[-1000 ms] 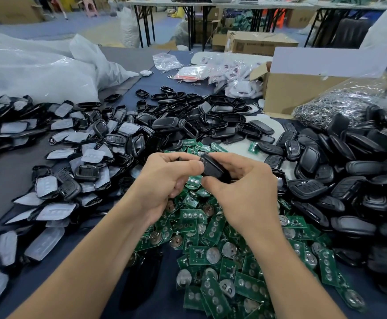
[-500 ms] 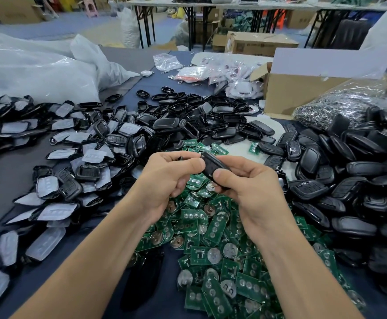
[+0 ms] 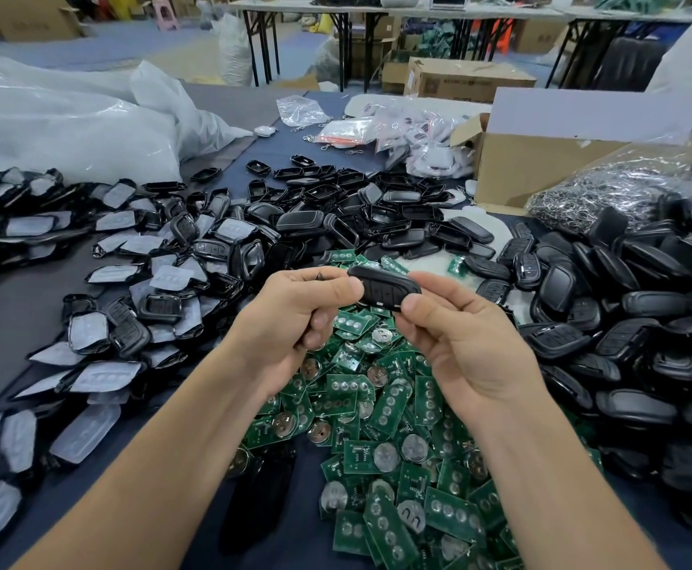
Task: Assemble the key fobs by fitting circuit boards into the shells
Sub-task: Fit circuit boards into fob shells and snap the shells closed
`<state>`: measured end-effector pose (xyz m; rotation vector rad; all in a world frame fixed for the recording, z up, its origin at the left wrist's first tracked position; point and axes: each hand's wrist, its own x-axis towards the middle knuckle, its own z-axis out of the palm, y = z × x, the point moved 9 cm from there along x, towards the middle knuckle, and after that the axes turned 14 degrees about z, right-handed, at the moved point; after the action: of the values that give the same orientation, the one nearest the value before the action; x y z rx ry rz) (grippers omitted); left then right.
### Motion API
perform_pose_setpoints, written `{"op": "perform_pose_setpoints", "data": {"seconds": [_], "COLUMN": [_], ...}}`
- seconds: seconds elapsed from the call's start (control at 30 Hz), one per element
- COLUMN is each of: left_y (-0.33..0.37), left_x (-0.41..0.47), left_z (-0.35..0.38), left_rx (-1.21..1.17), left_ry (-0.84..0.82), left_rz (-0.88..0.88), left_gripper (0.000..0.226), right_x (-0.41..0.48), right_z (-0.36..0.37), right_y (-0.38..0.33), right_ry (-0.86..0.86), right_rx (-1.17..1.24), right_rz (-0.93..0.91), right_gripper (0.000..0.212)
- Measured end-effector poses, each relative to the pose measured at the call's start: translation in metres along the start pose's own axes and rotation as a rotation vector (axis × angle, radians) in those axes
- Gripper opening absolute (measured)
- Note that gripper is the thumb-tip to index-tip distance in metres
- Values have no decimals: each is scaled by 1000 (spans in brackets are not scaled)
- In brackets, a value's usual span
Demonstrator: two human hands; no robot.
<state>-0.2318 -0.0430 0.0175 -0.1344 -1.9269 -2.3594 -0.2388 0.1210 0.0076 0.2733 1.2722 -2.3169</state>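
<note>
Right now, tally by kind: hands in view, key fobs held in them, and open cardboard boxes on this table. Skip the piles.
Hands: 2, the left hand and the right hand
Held key fob: 1
Open cardboard box: 1
Total: 4

Bright, even indoor light; soft edges, wide-angle bending.

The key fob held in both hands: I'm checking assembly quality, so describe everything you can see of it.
The key fob is a black, glossy, plastic-looking shell, elongated with rounded ends, its button face toward the camera. It slopes down to the right, held in the air above the green circuit boards. The left hand pinches its left end, the right hand its right end.
</note>
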Motion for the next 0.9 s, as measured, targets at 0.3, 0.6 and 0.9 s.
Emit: {"op": "perform_pose_setpoints", "data": {"seconds": [0.3,0.6,0.9], "left_y": [0,7,5], "left_x": [-1,-1,-3], "left_z": [-6,-6,5], "left_rx": [41,122,-252], "left_ry": [107,-14,-195], "left_rz": [29,33,-46], "left_gripper": [7,43,45], "right_x": [-52,-39,-14], "right_z": [19,38,34], "right_y": [-37,-19,-1], "right_ry": [564,414,11], "right_rx": [-932,-1146,-445], "right_rz": [-760,-739,-288], "right_gripper": [54,53,43]}}
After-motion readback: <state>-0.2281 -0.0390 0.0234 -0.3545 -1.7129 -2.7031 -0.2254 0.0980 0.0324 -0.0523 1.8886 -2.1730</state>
